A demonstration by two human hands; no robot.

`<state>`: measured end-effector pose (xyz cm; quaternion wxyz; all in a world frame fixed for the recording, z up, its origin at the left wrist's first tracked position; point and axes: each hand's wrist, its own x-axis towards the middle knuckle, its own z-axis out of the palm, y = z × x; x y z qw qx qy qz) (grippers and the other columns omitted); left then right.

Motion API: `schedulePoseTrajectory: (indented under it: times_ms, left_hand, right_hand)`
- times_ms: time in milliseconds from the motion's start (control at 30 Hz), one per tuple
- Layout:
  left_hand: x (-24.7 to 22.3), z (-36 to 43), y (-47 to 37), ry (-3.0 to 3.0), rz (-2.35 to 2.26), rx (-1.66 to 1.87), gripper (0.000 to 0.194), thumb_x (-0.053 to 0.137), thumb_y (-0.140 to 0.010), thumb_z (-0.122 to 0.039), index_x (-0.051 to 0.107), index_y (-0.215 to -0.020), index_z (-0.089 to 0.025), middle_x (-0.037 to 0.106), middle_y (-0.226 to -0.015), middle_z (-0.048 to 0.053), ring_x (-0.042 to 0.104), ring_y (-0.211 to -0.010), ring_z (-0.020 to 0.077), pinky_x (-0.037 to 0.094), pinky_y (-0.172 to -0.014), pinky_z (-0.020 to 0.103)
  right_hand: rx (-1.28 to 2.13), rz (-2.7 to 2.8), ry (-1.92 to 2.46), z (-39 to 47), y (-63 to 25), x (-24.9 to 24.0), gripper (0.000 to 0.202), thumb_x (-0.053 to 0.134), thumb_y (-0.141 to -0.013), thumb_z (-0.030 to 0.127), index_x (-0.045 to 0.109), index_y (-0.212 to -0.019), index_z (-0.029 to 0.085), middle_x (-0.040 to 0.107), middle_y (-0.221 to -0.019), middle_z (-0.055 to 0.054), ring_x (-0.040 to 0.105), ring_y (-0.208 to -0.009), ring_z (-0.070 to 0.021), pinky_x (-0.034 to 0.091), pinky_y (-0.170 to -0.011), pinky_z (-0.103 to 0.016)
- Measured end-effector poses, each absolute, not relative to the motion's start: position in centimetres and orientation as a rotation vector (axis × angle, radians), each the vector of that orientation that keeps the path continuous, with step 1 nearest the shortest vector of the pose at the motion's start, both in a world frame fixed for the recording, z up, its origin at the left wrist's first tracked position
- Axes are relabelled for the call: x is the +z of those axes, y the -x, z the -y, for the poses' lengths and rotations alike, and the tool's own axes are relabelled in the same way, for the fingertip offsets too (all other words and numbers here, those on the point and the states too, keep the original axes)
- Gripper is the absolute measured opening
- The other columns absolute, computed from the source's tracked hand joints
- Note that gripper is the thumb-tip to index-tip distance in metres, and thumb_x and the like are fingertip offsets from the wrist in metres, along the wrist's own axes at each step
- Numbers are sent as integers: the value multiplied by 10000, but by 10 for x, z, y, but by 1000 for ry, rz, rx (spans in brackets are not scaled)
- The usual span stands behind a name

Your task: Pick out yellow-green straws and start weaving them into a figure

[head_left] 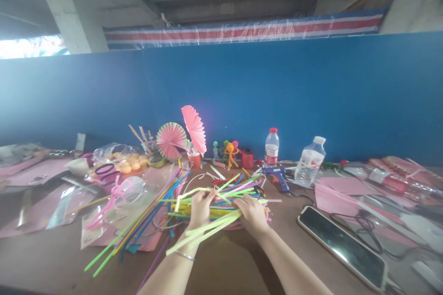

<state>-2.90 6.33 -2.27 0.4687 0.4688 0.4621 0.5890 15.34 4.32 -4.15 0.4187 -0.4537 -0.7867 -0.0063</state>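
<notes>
Pinching a bent pale pipe cleaner [194, 190] with thumb and finger: left hand [200, 207], centre frame. Right hand [252, 214] just beside it, fingers curled on pale stems [221, 220] that cross the left wrist. Label print too blurred to read. Counts: one red-capped bottle [272, 150], one white-capped bottle [310, 161], both upright right of centre; two paper fans [172, 140], upper centre-left; one phone [346, 246], lower right; one glue gun [277, 175]. Mixed-colour pile [216, 212] behind hands, partly hidden by them.
</notes>
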Motion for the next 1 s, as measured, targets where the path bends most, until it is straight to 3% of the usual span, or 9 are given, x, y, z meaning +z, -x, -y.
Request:
schedulePoseTrajectory:
  times_ms: [233, 567, 767, 933, 1000]
  left_hand:
    - [-21, -68, 34, -1052, -1090, 1494, 369, 676, -633, -388, 597, -767, -54, 558, -661, 60, 505, -608, 96, 425, -569, 197]
    - [-9, -62, 31, -940, -1070, 1497, 359, 711, -596, -361, 612, -775, -65, 581, -721, 52, 542, -650, 98, 480, -652, 222]
    - [-8, -64, 35, -948, -1085, 1540, 368, 698, -615, -369, 595, -804, -70, 564, -721, 38, 530, -646, 77, 463, -619, 184]
    - [-4, -67, 41, -949, -1194, 1602, 390, 664, -645, -411, 534, -789, -73, 445, -521, -8, 367, -393, 42, 247, -343, 141]
    - [-1, -71, 50, -897, -1237, 1788, 372, 576, -730, -429, 493, -859, -89, 507, -633, 14, 449, -471, 46, 351, -407, 141]
  right_hand:
    - [-71, 1991, 1159, -46, -161, -46, 224, 405, -686, 30, 549, -745, 191, 459, -646, -15, 334, -694, -102, 166, -612, -224]
    - [-133, 1996, 1166, -46, -164, -48, 135, 434, -767, 94, 537, -739, 177, 475, -636, -10, 338, -704, -110, 162, -617, -237]
    - [-144, 1962, 1139, -46, -166, -47, 144, 425, -789, 128, 540, -716, 174, 486, -628, -7, 352, -695, -109, 195, -609, -233]
    - [-138, 1760, 1174, -44, -174, -43, 275, 463, -813, 231, 534, -1076, 268, 541, -1016, 30, 448, -941, -84, 328, -823, -197]
    - [-114, 1600, 1215, -45, -178, -45, 307, 480, -805, 250, 511, -1110, 250, 506, -1087, 9, 451, -1007, -77, 350, -844, -179]
